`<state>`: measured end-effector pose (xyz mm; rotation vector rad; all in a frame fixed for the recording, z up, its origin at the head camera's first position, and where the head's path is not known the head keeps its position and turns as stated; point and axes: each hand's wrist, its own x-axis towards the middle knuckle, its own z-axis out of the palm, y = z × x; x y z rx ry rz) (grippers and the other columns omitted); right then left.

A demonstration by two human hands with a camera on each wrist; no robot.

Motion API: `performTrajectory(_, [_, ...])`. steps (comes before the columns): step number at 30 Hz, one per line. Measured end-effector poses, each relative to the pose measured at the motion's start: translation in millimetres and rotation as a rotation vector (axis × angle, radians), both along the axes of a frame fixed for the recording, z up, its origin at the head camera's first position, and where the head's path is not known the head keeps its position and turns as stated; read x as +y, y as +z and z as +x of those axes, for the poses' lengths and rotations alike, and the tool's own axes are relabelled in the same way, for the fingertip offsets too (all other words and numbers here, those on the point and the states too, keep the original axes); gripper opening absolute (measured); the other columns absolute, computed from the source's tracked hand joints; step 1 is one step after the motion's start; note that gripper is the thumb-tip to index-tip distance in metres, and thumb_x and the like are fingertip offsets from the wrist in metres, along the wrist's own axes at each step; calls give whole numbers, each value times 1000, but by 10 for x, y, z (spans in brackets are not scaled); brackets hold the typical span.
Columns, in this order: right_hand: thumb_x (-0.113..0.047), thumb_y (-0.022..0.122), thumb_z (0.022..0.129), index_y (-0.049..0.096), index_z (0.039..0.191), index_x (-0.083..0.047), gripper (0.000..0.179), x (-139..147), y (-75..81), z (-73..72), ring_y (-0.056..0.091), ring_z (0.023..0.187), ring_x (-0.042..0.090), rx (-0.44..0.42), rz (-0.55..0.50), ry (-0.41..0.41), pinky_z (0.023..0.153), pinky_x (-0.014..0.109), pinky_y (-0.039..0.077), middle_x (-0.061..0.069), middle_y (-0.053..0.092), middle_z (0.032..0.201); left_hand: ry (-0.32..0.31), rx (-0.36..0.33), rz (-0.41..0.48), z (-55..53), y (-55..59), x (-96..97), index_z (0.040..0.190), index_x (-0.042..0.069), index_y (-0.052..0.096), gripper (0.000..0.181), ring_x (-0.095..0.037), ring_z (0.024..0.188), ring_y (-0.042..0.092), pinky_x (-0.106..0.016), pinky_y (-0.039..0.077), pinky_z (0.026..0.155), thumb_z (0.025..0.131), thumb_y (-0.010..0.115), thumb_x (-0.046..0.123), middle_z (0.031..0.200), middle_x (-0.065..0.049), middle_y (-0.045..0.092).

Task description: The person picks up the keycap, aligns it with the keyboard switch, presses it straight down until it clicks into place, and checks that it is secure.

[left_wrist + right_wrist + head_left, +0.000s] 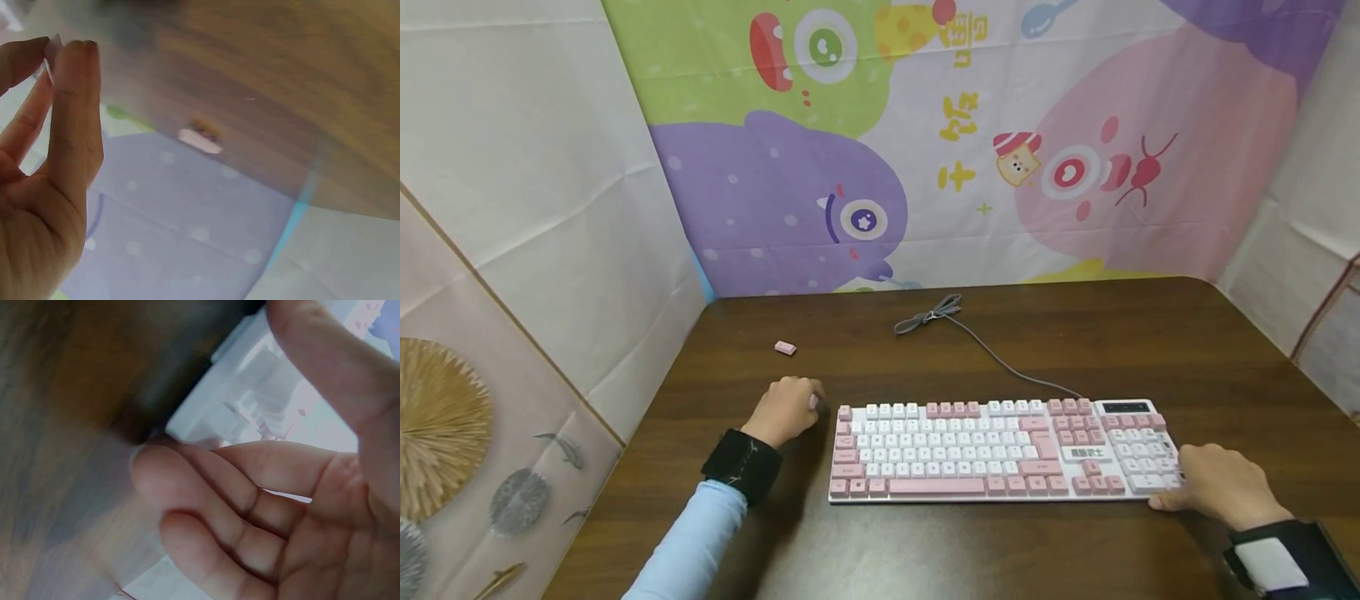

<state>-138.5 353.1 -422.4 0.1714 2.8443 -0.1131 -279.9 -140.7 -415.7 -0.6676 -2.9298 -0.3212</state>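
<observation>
A pink and white keyboard lies flat on the brown table. At its right end, my right hand grips the edge, with the thumb by the front corner; in the right wrist view the curled fingers lie against the white casing. My left hand is above the table, just off the keyboard's left end. Between its thumb and fingertips it pinches a small pale keycap, mostly hidden by the fingers. Beyond that hand, a pink keycap lies on the table.
A grey cable runs from the keyboard's back edge to a tied bundle near the back of the table. A cartoon-printed cloth hangs behind the table, with pale cloths at both sides.
</observation>
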Motion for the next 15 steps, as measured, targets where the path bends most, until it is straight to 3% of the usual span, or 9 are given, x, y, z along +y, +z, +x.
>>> performTrajectory(4, [-54, 75, 64, 59, 92, 9, 71, -12, 15, 10, 47, 65, 24, -25, -29, 5, 58, 38, 40, 10, 54, 72, -16, 40, 33, 27, 65, 81, 77, 8, 67, 9, -25, 72, 63, -41, 50, 66, 69, 67, 4, 75, -7, 67])
performTrajectory(9, [-61, 68, 68, 59, 91, 8, 73, -70, 58, 31, 50, 67, 24, -46, -43, 12, 59, 41, 43, 12, 56, 75, -18, 38, 84, 81, 173, 215, 75, 10, 65, 6, -16, 65, 57, -36, 48, 63, 72, 67, 5, 69, -1, 63])
performTrajectory(12, [-63, 66, 68, 60, 99, 9, 79, -191, 109, 35, 56, 71, 30, 47, 5, 53, 59, 46, 46, 22, 60, 84, -17, 15, 137, 114, 253, 364, 78, 10, 66, 5, -13, 63, 56, -33, 47, 62, 75, 69, 10, 69, -1, 64])
performTrajectory(15, [-59, 69, 68, 62, 107, 8, 77, -443, 167, 31, 60, 78, 39, 234, 55, 107, 58, 50, 48, 30, 61, 97, -13, -21, 185, 138, 333, 594, 82, 10, 67, 7, -12, 63, 57, -31, 46, 63, 78, 70, 15, 71, 0, 66])
